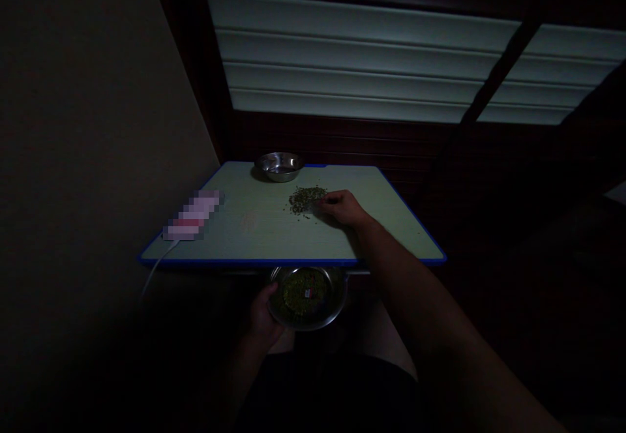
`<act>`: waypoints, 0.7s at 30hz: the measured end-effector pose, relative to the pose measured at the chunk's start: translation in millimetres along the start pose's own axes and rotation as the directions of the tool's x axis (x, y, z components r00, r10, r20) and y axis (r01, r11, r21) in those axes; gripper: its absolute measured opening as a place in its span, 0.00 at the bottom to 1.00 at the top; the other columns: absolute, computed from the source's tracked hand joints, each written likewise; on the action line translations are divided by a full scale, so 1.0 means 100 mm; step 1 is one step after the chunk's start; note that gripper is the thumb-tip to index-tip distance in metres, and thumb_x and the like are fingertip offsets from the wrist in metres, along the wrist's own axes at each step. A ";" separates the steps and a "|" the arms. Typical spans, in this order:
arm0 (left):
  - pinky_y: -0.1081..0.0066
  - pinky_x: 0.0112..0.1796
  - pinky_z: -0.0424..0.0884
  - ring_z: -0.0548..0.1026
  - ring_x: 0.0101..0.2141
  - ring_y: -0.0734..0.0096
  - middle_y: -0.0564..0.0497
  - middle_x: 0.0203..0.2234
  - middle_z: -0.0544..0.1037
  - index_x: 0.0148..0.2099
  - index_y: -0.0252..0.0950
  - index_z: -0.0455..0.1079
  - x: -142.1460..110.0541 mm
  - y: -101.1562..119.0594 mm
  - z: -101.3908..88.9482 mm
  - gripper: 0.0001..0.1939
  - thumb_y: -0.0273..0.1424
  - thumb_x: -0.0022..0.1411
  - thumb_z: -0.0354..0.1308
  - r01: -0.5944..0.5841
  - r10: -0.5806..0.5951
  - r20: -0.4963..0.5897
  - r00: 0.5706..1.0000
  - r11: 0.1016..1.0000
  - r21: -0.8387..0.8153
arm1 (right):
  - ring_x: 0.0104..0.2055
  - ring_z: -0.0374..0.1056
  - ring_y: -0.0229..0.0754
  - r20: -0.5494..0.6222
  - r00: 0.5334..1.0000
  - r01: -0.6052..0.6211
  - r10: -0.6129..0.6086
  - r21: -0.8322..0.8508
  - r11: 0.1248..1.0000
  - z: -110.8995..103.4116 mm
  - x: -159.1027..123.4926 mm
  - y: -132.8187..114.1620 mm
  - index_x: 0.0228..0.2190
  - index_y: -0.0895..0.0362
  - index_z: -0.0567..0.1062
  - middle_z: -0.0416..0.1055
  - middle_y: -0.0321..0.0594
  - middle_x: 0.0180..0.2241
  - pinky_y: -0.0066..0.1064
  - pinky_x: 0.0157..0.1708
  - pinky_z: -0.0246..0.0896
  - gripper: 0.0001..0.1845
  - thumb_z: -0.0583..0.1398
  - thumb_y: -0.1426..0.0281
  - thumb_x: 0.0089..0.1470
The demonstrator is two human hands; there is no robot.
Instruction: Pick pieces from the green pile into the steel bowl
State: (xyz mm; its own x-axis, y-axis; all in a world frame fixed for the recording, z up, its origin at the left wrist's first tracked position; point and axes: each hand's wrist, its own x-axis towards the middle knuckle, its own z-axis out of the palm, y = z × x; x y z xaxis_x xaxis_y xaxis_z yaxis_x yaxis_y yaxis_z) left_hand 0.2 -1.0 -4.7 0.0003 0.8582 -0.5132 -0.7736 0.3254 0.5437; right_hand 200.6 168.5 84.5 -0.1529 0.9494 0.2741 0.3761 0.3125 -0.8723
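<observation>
Well, the right hand [348, 208] has its fingertips drawn together at the edge of the loose grains [304, 198] on the table [220, 234]; I can't tell whether they pinch any. Beyond those fingers, leftward, sits 1 metal dish [280, 171]. The left hand [264, 317] grips the bowl [323, 324] holding more green bits [294, 295].

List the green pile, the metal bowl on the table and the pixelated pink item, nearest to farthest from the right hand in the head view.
1. Green pile: just left of the right hand.
2. Metal bowl: at the back of the table.
3. Pixelated pink item: far left.
</observation>
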 end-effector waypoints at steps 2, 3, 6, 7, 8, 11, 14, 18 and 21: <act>0.60 0.41 0.74 0.80 0.35 0.56 0.46 0.27 0.83 0.32 0.34 0.77 -0.01 0.00 0.01 0.10 0.31 0.51 0.56 0.000 0.000 -0.017 1.000 1.000 -0.004 | 0.26 0.64 0.37 0.023 1.000 -0.011 0.010 0.013 1.000 0.00 -0.01 -0.01 0.24 0.61 0.78 0.73 0.38 0.23 0.29 0.29 0.59 0.13 0.64 0.63 0.37; 0.61 0.40 0.74 0.80 0.34 0.57 0.46 0.26 0.82 0.31 0.34 0.77 -0.01 0.00 0.02 0.09 0.30 0.51 0.56 0.001 -0.002 -0.023 1.000 1.000 -0.007 | 0.26 0.64 0.37 0.033 0.999 -0.017 0.016 0.020 1.000 0.00 -0.01 -0.02 0.24 0.61 0.78 0.73 0.39 0.24 0.29 0.30 0.60 0.13 0.65 0.63 0.37; 0.61 0.38 0.75 0.80 0.31 0.58 0.45 0.25 0.82 0.30 0.33 0.77 -0.02 0.01 0.04 0.09 0.29 0.52 0.56 0.004 -0.005 -0.040 0.999 1.000 -0.024 | 0.26 0.65 0.38 0.041 0.999 -0.025 0.024 0.016 1.000 0.00 -0.02 -0.05 0.24 0.61 0.79 0.74 0.40 0.24 0.30 0.30 0.60 0.13 0.65 0.64 0.37; 0.62 0.38 0.75 0.80 0.31 0.58 0.45 0.25 0.82 0.30 0.33 0.77 -0.02 0.01 0.04 0.09 0.29 0.52 0.56 0.005 -0.007 -0.049 0.999 1.000 -0.029 | 0.26 0.65 0.38 0.039 0.999 -0.023 0.023 0.004 1.000 0.00 -0.02 -0.06 0.24 0.61 0.79 0.74 0.40 0.24 0.30 0.30 0.60 0.13 0.65 0.64 0.37; 0.62 0.37 0.75 0.79 0.30 0.59 0.45 0.25 0.82 0.30 0.33 0.77 -0.02 0.01 0.04 0.09 0.28 0.52 0.55 0.009 -0.011 -0.058 0.998 0.999 -0.033 | 0.27 0.65 0.38 0.036 0.999 -0.020 0.021 -0.009 1.000 0.00 -0.02 -0.06 0.24 0.61 0.79 0.74 0.40 0.24 0.30 0.30 0.60 0.12 0.65 0.64 0.37; 0.63 0.37 0.74 0.79 0.30 0.59 0.45 0.25 0.82 0.30 0.32 0.77 -0.03 0.02 0.04 0.10 0.28 0.53 0.55 0.019 -0.021 -0.055 0.998 0.999 -0.039 | 0.28 0.67 0.38 0.045 0.999 -0.002 0.003 -0.029 1.000 0.02 -0.01 -0.05 0.25 0.61 0.80 0.75 0.39 0.25 0.29 0.31 0.61 0.12 0.65 0.65 0.38; 0.63 0.37 0.74 0.79 0.31 0.59 0.45 0.26 0.82 0.31 0.32 0.77 -0.04 0.02 0.05 0.10 0.28 0.54 0.54 0.023 -0.024 -0.025 0.999 0.999 -0.041 | 0.30 0.68 0.39 0.079 0.996 0.033 -0.032 -0.012 0.999 0.05 0.00 -0.05 0.27 0.61 0.81 0.76 0.40 0.27 0.30 0.33 0.62 0.12 0.65 0.65 0.38; 0.65 0.33 0.75 0.79 0.28 0.61 0.45 0.25 0.82 0.31 0.31 0.77 -0.04 0.02 0.07 0.10 0.28 0.54 0.54 0.010 -0.012 -0.054 0.998 0.999 -0.044 | 0.30 0.69 0.39 0.140 0.989 0.037 -0.041 0.030 0.999 0.08 0.00 -0.06 0.29 0.60 0.81 0.77 0.40 0.28 0.32 0.35 0.64 0.13 0.66 0.65 0.39; 0.66 0.33 0.75 0.79 0.29 0.62 0.45 0.25 0.82 0.30 0.31 0.77 -0.04 0.02 0.08 0.11 0.27 0.55 0.53 0.011 -0.014 -0.061 0.998 0.999 -0.050 | 0.30 0.68 0.39 0.195 0.980 0.021 -0.033 0.063 0.998 0.07 -0.01 -0.09 0.29 0.60 0.80 0.76 0.40 0.28 0.32 0.35 0.64 0.12 0.66 0.65 0.39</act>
State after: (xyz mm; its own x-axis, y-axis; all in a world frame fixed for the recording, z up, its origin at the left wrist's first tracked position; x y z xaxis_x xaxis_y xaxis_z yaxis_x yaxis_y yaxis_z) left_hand 4.0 -0.9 3.9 -0.0274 0.8280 -0.5600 -0.8041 0.3145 0.5044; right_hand 190.8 165.0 89.4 -0.3403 0.9144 0.2192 0.3141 0.3302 -0.8901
